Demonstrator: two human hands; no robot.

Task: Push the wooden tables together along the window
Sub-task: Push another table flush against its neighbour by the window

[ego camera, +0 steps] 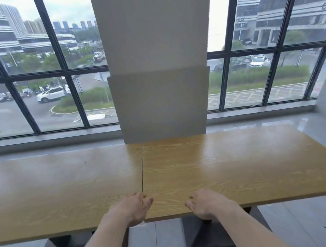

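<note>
At the near edge, by the seam (143, 179), both hands sit on the desks. Left hand (130, 207) lies across the near end of the seam, fingers spread and loose, grip on nothing. Right hand (206, 202) rests on the right desk (235, 161) at its near edge, fingers curled, thumb side up; whether it clasps the edge cannot be told.

Position: left desk (58, 189) and right desk stand side by side along the window (34, 78), far edges just before the pillar (158, 82). Seam reads as a thin dark line, near closed. Near edges are not flush: the right desk's edge sits slightly farther in than the left's.

Risks, judged:
- Left fingers over the seam could be pinched if the gap closes further.
- A push at the near corner only could swing the right desk and open the seam at the far end.
- The bases (209, 235) may drag or catch on the floor (165, 245).

Room: open floor to the right of the right desk; a strip of floor between far edges and sill; pillar blocks the middle.
</note>
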